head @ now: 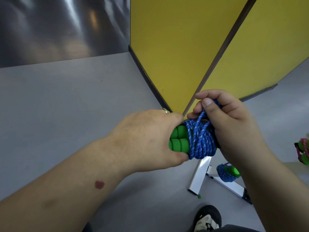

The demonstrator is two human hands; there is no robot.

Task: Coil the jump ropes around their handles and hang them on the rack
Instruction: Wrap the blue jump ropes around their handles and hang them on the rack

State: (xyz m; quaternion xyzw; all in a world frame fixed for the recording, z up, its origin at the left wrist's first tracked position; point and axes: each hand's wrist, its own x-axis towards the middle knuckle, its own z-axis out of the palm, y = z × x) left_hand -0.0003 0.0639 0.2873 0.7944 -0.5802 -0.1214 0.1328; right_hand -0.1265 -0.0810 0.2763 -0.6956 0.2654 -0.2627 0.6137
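A blue speckled jump rope (201, 139) is wound in many turns around its two green foam handles (178, 143), which lie side by side. My left hand (147, 139) grips the handles at their left end. My right hand (224, 118) pinches a loop of the blue rope just above the coil, thumb on top. A second coiled blue rope with green handles (227, 172) hangs lower right on a white metal rack (200, 174). A pink and green coiled rope (303, 153) shows at the right edge.
Yellow panels (184, 56) with dark edges stand straight ahead, meeting in a corner behind my hands. Grey floor (66, 97) spreads to the left. My shoe (207, 218) is at the bottom, near the rack's foot.
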